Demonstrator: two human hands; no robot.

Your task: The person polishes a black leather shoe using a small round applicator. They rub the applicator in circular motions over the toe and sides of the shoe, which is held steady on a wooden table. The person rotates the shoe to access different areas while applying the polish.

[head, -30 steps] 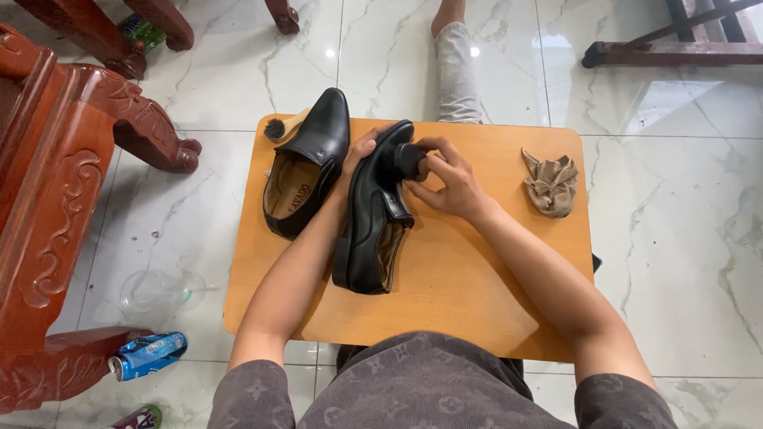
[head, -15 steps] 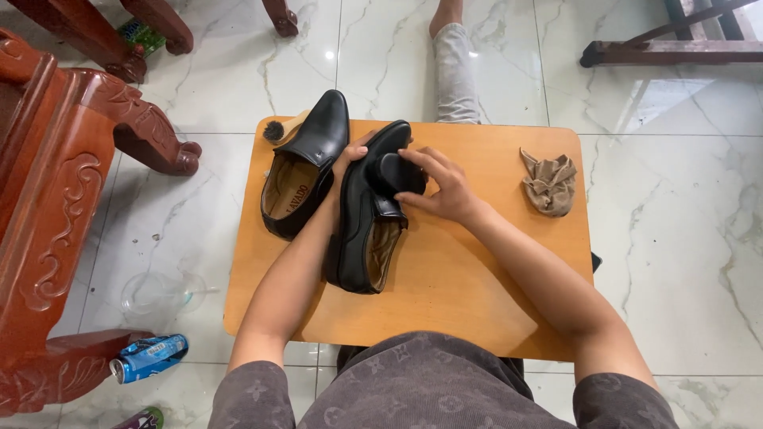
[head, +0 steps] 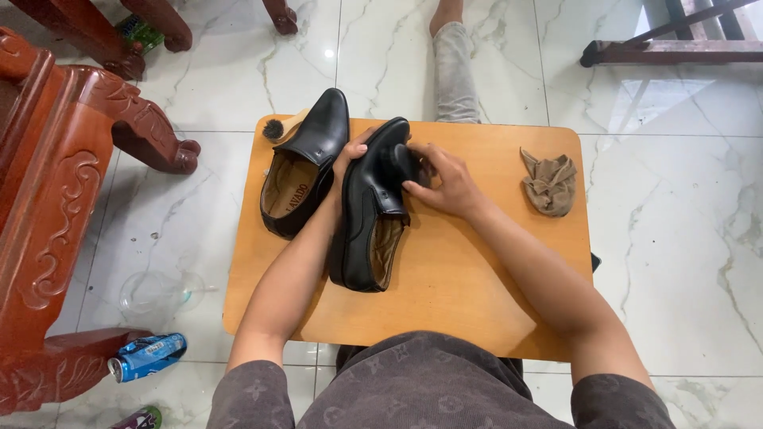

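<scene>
Shoe-care setup as we see it from the head camera: our left hand (head: 350, 159) grips the toe end of a black dress shoe (head: 372, 210), tilting it on its side in the middle of a small wooden table (head: 493, 302). Our right hand (head: 445, 181) is curled around a dark applicator (head: 401, 163), pressed against the shoe's upper. The second black shoe (head: 306, 171) lies just beside it on the left, touching the left wrist area. A small brush (head: 278, 127) sits at the table's far left corner, and a crumpled brown cloth (head: 548, 183) rests near the right edge, well apart from the shoes. A blue can (head: 147, 356) lies on the marble floor (head: 675, 262).
</scene>
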